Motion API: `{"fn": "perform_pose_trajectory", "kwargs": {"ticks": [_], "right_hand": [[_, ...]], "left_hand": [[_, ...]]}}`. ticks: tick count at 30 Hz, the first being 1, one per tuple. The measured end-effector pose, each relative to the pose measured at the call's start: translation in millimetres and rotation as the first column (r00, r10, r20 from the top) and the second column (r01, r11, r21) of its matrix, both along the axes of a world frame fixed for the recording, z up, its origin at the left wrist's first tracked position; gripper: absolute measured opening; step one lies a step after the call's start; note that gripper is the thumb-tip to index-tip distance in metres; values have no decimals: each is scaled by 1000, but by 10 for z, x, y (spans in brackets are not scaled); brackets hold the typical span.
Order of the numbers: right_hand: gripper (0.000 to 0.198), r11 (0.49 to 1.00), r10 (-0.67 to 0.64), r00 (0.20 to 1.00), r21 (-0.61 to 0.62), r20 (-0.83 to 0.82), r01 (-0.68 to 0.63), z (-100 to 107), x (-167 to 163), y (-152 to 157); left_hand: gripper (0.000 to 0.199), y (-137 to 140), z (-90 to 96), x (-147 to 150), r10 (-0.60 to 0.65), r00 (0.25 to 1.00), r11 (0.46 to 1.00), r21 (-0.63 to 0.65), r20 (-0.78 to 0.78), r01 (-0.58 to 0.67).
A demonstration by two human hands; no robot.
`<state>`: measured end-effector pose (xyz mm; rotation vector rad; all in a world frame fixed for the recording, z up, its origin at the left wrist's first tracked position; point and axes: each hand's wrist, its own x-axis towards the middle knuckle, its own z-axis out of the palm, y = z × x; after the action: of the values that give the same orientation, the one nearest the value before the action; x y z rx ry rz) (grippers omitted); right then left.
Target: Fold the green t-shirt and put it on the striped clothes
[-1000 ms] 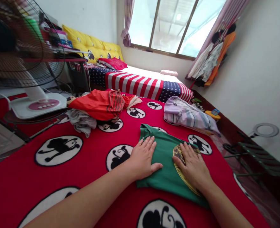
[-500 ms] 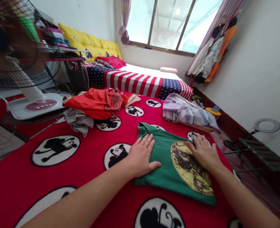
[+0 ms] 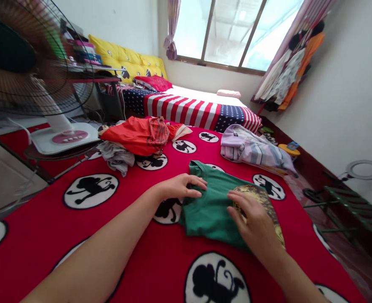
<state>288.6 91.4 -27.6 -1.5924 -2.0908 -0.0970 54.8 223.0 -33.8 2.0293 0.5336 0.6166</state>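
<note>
A folded green T-shirt [image 3: 209,214] with a round yellow print lies on the red blanket [image 3: 142,261] in front of me. My left hand [image 3: 182,186] is over the shirt's left side, just below the collar, its fingers stretched to the right and slightly apart. Over the printed part is my right hand [image 3: 255,221], thumb and fingers spread and pointing left. Part of the yellow print is hidden behind it. Whether either palm presses on the cloth cannot be made out.
Farther back on the blanket lie a pile of red and grey clothes [image 3: 135,136] and a folded lilac and striped stack [image 3: 255,147]. A fan [image 3: 64,134] stands at the left. A bed with a striped cover [image 3: 182,110] is beyond; a dark green rack [image 3: 353,206] stands right.
Both hands have shifted from lying flat on the shirt. The left moved up and left with its fingers turned rightward; the right moved left and nearer. The shirt's near edge looks drawn in.
</note>
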Motion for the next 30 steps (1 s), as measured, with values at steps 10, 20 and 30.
{"fn": "perform_pose_trajectory", "kwargs": {"ticks": [10,20,30], "right_hand": [[12,956,118,894,-193,-433,-220,-40,-695,-98],[27,958,-222,130,-241,-966,-154,-179,-515,-34],[12,953,246,754,12,-609,-301,-233,-673,-170]], "left_hand": [[27,20,16,-4,203,977,948,-265,71,-178],[34,125,117,-150,352,919,892,-233,-179,-387],[57,81,34,-43,382,900,875,-231,-210,-426]]}}
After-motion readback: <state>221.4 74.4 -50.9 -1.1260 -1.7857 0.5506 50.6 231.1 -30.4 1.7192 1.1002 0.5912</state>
